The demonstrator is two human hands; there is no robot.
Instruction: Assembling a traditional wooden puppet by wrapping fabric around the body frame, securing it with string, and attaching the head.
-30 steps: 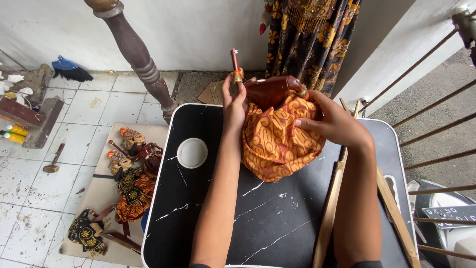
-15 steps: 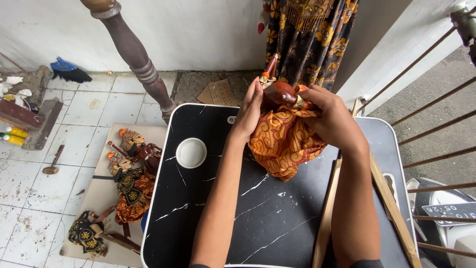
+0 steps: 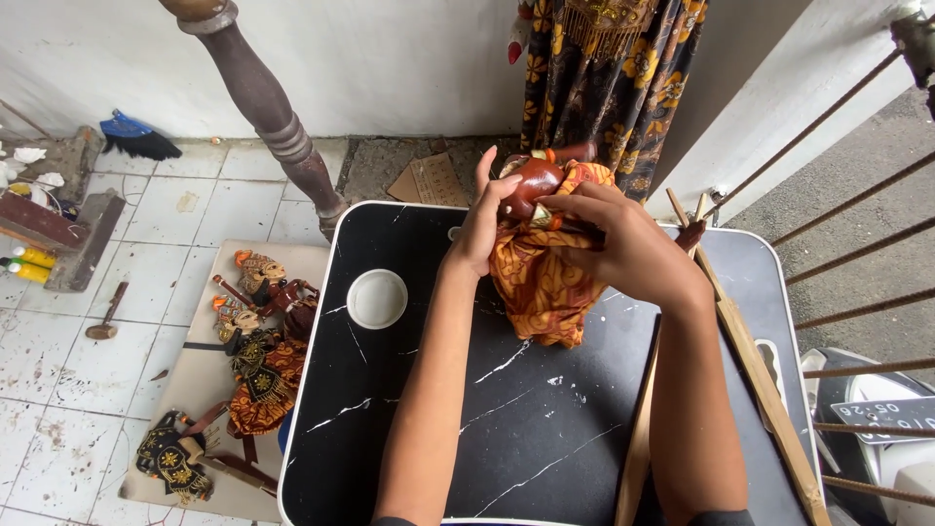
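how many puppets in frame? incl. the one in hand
5, maybe more hidden. One held over the black table by left hand and right hand: held puppet. Floor mat: top, second, middle, bottom.

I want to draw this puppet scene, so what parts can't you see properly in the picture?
Head view only:
- The puppet: its face is turned away, and the left hand and right hand cover its body.
- Under the orange cloth: hidden by the cloth itself.
- The wooden sticks: cut off by the bottom edge.
- The puppets on the floor: too small for detail.
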